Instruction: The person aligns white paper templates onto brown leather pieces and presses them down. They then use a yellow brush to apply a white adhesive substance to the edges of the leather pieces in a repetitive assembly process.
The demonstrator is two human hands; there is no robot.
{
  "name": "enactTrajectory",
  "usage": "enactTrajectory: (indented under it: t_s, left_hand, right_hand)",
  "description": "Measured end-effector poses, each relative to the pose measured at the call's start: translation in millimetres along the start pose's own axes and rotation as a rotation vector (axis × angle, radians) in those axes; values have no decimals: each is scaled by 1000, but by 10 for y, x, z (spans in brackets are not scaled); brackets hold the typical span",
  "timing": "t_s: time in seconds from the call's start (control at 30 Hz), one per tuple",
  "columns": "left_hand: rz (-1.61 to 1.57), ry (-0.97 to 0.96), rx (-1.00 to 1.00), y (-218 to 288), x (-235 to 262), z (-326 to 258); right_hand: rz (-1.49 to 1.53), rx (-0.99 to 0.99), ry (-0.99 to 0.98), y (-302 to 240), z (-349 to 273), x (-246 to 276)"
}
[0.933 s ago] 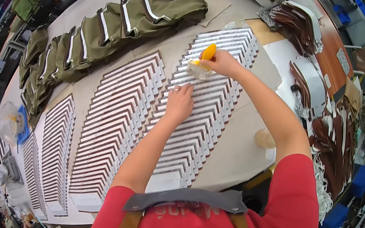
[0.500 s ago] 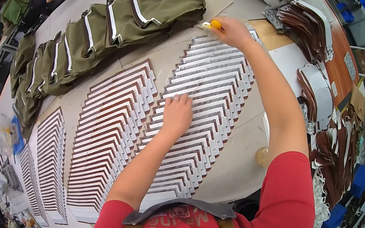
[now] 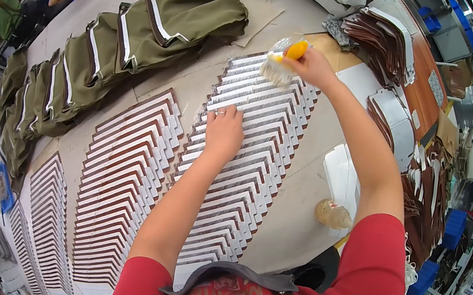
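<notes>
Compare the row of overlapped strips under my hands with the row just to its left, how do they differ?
The row under the hands has the left hand pressed flat on it and the right hand holding a yellow-handled brush at its far end; the left row is untouched. The row under the hands looks mostly white, while the left row shows more brown edging. Both are long, fanned rows of angled strips on the same table.

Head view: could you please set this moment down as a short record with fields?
left hand: flat, palm down on the middle row of overlapped brown-and-white strips
right hand: grips a yellow-handled brush, bristles on the far end of that row
neighbouring row: same strips, to the left, untouched
olive fabric pieces: overlapped along the far-left table edge
bottle: lying at right
</notes>
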State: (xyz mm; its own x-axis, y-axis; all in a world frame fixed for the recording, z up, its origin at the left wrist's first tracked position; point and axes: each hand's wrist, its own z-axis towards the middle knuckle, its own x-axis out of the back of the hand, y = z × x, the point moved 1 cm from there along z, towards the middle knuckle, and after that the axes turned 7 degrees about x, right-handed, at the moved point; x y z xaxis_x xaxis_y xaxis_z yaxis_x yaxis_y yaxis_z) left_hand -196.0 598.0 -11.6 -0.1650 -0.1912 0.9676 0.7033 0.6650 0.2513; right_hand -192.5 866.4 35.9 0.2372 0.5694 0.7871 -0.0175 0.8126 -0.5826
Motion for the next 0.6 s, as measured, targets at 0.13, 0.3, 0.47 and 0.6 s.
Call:
enactTrajectory:
  t_s: [0.13, 0.3, 0.47, 0.6]
  left_hand:
    - [27, 13, -26, -4, -17, 4]
    - [40, 46, -32, -34, -61, -11]
    - [-2, 117, -36, 9, 3, -4]
    - [24, 111, -50, 34, 4, 18]
  right_hand:
    - [-279, 112, 205, 173, 324, 99]
    - [76, -7, 207, -227, 260, 114]
    - [-7, 250, -127, -655, 82, -271]
    - [-318, 162, 58, -124, 384, -41]
